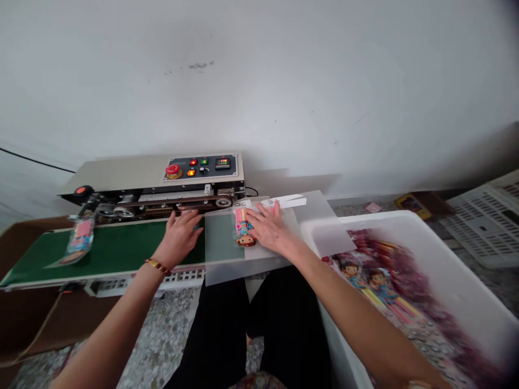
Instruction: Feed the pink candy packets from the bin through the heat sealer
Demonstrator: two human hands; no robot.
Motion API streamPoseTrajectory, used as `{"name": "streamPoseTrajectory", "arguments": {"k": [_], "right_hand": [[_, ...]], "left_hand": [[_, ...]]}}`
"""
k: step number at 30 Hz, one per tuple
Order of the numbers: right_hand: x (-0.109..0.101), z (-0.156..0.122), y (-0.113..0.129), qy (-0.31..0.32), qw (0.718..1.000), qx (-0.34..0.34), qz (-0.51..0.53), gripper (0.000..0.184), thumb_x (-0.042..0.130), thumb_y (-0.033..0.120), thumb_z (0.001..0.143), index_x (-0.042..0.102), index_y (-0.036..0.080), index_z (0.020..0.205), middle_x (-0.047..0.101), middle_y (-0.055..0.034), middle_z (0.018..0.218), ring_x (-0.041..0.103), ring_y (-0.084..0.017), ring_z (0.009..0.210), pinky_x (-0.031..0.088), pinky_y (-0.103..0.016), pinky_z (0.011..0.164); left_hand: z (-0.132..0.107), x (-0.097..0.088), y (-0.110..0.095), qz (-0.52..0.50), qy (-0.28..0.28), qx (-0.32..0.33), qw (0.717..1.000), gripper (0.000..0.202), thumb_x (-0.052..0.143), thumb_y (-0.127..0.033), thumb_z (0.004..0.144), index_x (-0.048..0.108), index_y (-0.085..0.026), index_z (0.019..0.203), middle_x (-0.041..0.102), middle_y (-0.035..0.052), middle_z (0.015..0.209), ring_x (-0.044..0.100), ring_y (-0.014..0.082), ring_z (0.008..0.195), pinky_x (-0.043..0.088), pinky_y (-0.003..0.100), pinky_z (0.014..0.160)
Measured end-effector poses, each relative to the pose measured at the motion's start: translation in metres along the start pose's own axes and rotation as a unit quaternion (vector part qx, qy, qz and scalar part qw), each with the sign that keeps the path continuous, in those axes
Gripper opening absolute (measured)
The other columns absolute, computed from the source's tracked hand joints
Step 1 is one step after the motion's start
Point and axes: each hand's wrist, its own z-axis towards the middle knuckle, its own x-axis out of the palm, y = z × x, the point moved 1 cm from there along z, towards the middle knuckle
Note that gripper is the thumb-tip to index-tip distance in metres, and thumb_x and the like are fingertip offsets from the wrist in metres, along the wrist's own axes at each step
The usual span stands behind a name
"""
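Note:
My left hand (180, 237) is over the green conveyor belt (133, 246), fingers apart, at the front of the band sealer (150, 175). A packet, mostly hidden, shows beneath its fingertips. My right hand (270, 227) lies with fingers spread on a clear bag (244, 227) holding a cartoon figure and pink and yellow sticks. That bag rests on a translucent plastic sheet (221, 267) to the right of the belt. Under the right fingers a second packet is partly covered. Farther left, another filled bag (79, 240) lies on the belt.
A white tub (391, 219) at the right holds many figure packets (379, 281) and reddish plastic bags. A cardboard box (52, 324) stands below the belt's left end. Lit buttons and a red stop knob (173, 170) sit on the sealer's panel. White crates (482, 221) stand far right.

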Motion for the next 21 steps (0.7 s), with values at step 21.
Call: {"name": "streamPoseTrajectory", "arguments": {"k": [21], "right_hand": [[0.002, 0.014, 0.011, 0.000, 1.000, -0.005, 0.029, 0.035, 0.044, 0.031, 0.104, 0.059, 0.027, 0.135, 0.051, -0.0062, 0.156, 0.038, -0.029, 0.147, 0.011, -0.070, 0.123]], "left_hand": [[0.000, -0.020, 0.024, 0.015, 0.041, -0.010, 0.999, 0.038, 0.041, -0.036, 0.099, 0.065, -0.022, 0.126, 0.064, 0.0146, 0.140, 0.059, 0.0327, 0.132, 0.027, 0.071, 0.119]]}}
